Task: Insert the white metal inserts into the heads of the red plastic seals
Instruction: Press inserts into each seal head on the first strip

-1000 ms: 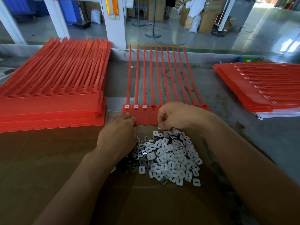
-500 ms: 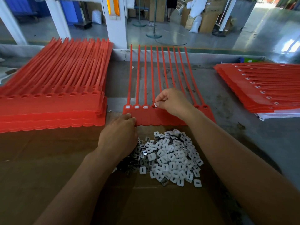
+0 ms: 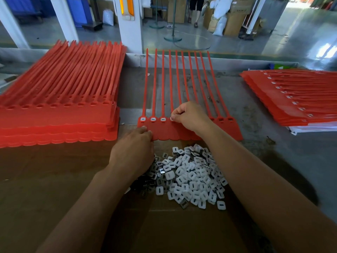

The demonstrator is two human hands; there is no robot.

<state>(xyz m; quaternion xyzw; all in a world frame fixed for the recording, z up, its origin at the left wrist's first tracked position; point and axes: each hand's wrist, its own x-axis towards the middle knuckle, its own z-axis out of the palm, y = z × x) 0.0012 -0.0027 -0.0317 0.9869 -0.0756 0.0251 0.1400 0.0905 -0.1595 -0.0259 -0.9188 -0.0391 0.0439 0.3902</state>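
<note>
A joined strip of red plastic seals (image 3: 235,131) lies in front of me, tails pointing away. Its three leftmost heads hold white inserts (image 3: 153,119). My right hand (image 3: 189,115) pinches a white insert at the fourth head, fingers curled over it. My left hand (image 3: 134,150) rests on the strip's near left edge, fingertips pressing the red tab. A heap of loose white inserts (image 3: 193,174) lies on the cardboard just below the strip, between my forearms.
A thick stack of red seal strips (image 3: 54,114) lies at the left. Another stack of seal strips with inserts (image 3: 291,99) lies at the right on white sheets. Brown cardboard (image 3: 54,179) covers the near table. A person stands on the floor beyond the table.
My right hand rose from the insert heap to the fourth head of the strip with an insert. My left hand stayed on the strip's edge.
</note>
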